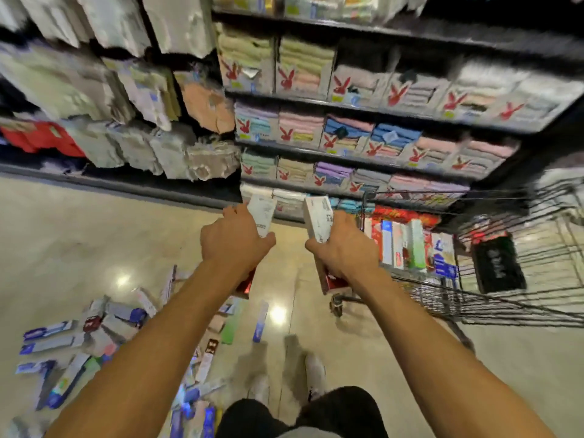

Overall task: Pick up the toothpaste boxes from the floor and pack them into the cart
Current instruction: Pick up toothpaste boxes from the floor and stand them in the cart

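Note:
My left hand (235, 240) grips a white and red toothpaste box (262, 213) held upright above the floor. Beside it, my right hand (343, 248) grips another white and red toothpaste box (317, 219), close to the left end of the wire cart (493, 306). Inside the cart stand several toothpaste boxes (407, 245) in a row. A scatter of loose toothpaste boxes (94, 330) lies on the floor at the lower left, partly hidden by my left forearm.
Store shelves (363, 105) packed with folded towels rise straight ahead and to the left. A black pouch (497, 263) hangs in the cart's child seat. My feet (313, 374) stand on the glossy beige floor between the pile and the cart.

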Action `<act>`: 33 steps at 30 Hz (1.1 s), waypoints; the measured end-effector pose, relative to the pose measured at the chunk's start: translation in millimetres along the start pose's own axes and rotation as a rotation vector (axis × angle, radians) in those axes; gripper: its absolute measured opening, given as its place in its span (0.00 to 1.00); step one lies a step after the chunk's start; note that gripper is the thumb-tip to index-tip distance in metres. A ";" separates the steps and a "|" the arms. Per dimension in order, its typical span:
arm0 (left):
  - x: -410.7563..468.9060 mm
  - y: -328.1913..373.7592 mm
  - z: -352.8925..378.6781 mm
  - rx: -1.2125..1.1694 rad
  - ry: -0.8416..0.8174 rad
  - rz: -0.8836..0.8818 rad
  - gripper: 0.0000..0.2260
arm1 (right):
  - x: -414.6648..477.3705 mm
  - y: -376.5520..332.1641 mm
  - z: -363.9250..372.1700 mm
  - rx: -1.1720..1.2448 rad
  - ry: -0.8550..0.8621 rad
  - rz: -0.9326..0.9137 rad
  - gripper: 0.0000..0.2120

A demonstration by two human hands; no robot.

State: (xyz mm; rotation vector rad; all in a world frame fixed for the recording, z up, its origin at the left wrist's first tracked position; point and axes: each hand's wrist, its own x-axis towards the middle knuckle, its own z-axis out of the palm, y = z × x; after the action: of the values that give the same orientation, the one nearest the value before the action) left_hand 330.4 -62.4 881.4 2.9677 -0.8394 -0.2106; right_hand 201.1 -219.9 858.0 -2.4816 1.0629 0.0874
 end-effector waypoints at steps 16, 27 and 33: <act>-36.3 272.7 -15.1 0.074 0.046 0.541 0.35 | -109.6 242.2 -126.3 0.021 0.233 0.548 0.37; -37.0 427.5 15.6 0.114 -0.063 0.506 0.33 | -92.7 385.3 -180.5 -0.016 0.211 0.613 0.37; 32.3 470.1 48.5 0.044 -0.066 0.430 0.31 | -11.8 441.1 -189.9 -0.030 0.163 0.571 0.35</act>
State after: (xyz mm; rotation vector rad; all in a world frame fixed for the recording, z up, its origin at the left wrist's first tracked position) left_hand 107.3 -480.1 869.7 2.7396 -1.4741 -0.2709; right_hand -138.2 -559.8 869.9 -2.1625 1.8226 0.0722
